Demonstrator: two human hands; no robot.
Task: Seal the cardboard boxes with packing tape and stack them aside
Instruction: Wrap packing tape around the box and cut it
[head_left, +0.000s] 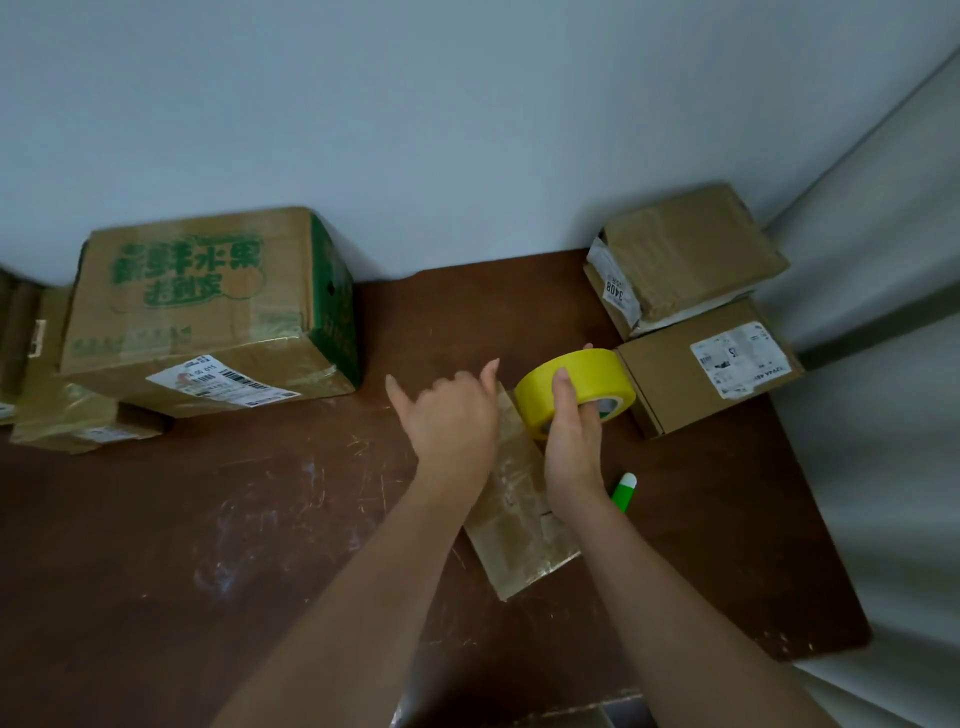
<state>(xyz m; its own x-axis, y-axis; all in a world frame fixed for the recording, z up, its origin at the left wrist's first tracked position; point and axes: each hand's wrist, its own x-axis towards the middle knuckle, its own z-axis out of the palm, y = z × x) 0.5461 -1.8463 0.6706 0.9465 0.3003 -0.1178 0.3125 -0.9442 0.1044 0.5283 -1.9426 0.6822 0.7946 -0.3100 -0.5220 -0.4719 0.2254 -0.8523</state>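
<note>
Small box (519, 525) half hidden under loose-fingered left hand (457, 415), right hand (571, 441) round yellow tape roll (576, 384).

The right hand (571, 441) grips a yellow tape roll (576, 387) above a small flat box (519, 519) on the brown tabletop (234, 519). The left hand (452, 415) hovers just beside the roll, thumb and little finger spread. A green marker (623, 491) lies by the right wrist. A big green-printed box (208, 306) sits far left, two stacked boxes (691, 312) right.
</note>
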